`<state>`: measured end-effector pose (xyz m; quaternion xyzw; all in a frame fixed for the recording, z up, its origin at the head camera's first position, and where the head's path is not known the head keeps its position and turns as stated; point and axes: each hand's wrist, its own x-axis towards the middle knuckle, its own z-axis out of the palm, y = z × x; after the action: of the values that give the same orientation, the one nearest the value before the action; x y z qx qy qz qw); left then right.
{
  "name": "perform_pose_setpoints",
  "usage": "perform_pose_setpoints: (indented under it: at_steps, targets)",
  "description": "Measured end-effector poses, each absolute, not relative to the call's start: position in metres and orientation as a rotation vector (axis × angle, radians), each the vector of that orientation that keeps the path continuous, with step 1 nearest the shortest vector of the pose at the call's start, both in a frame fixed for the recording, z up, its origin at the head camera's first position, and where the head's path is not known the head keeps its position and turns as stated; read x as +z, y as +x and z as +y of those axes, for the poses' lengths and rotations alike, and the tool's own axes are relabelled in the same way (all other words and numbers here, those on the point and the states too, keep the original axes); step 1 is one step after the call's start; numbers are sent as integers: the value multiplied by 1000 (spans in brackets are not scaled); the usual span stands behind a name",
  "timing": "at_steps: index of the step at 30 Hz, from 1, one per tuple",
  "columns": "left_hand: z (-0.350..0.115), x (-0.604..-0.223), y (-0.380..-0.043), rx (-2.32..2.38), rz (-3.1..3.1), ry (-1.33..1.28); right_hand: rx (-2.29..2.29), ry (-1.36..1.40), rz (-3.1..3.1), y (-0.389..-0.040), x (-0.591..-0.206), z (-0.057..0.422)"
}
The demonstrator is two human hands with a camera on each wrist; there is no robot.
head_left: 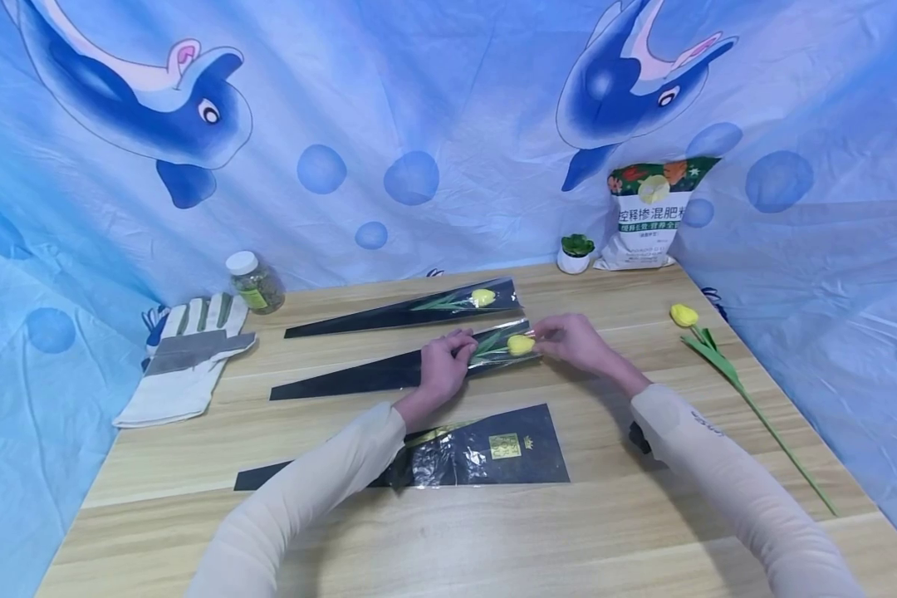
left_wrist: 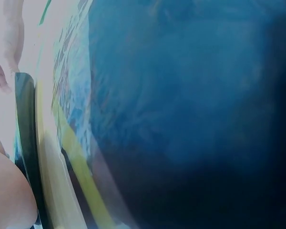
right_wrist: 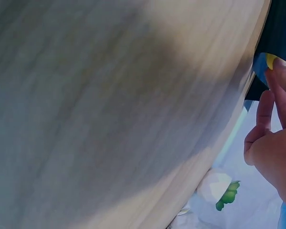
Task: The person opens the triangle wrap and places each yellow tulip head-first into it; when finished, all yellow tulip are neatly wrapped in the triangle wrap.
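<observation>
A black, clear-fronted flower sleeve (head_left: 374,374) lies across the middle of the table with a yellow tulip (head_left: 521,345) inside, its bloom near the wide end. My left hand (head_left: 443,365) grips this sleeve beside the green leaves, fingers curled. At the wide opening my right hand (head_left: 577,342) pinches the tulip's tip between thumb and finger; yellow petal (right_wrist: 270,61) shows at the fingertips in the right wrist view. Behind lies another sleeve (head_left: 374,320) holding a yellow tulip (head_left: 482,297). A flat sleeve with a gold label (head_left: 541,448) lies in front, partly under my left forearm.
A loose yellow tulip (head_left: 683,315) lies along the right edge. White-grey gloves (head_left: 187,353) and a lidded jar (head_left: 257,286) are at the left. At the back right stand a small potted plant (head_left: 574,256) and a fertilizer bag (head_left: 646,220). Dolphin-print cloth hangs around the table.
</observation>
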<state>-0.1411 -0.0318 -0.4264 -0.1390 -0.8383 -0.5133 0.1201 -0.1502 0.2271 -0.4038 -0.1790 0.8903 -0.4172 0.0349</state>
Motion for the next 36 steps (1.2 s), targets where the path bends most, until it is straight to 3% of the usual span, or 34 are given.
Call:
perform_pose_setpoints:
  at_steps: [23, 36]
  targets:
    - [-30, -429, -146, -1493, -2431, -454, -1319, -378, 2537, -147, -397, 222]
    - [-29, -431, -157, -1416, -2405, -532, -1274, -479, 2697, -136, -396, 251]
